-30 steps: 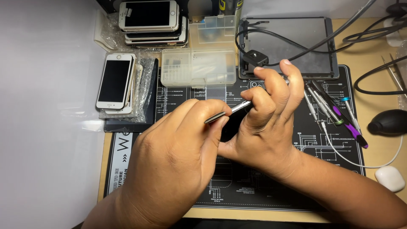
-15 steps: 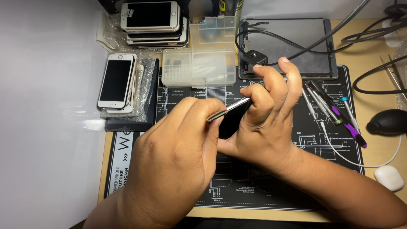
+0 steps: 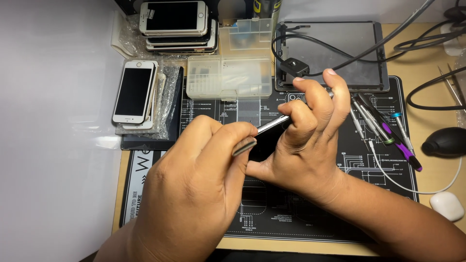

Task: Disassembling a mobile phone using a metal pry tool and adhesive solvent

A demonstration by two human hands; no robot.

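My left hand (image 3: 194, 194) comes in from the lower left, its fingers curled around the lower end of a thin metal tool (image 3: 267, 128). The tool slants up to the right, under the bent fingers of my right hand (image 3: 306, 145). A small dark phone (image 3: 264, 145) is gripped by that right hand and held just above the black work mat (image 3: 369, 194). Most of the phone is hidden between the two hands. The tool's tip is covered by my right fingers.
Stacked phones (image 3: 174, 19) and a white phone (image 3: 133, 92) on plastic wrap lie at the upper left. Clear parts boxes (image 3: 228, 77), a tablet (image 3: 349, 48) with cables, several screwdrivers (image 3: 383, 131), a black blower (image 3: 444, 141) and a small white case (image 3: 446, 206) surround the mat.
Both hands keep the same grips. The tool and my left fingers have shifted very slightly against the phone.
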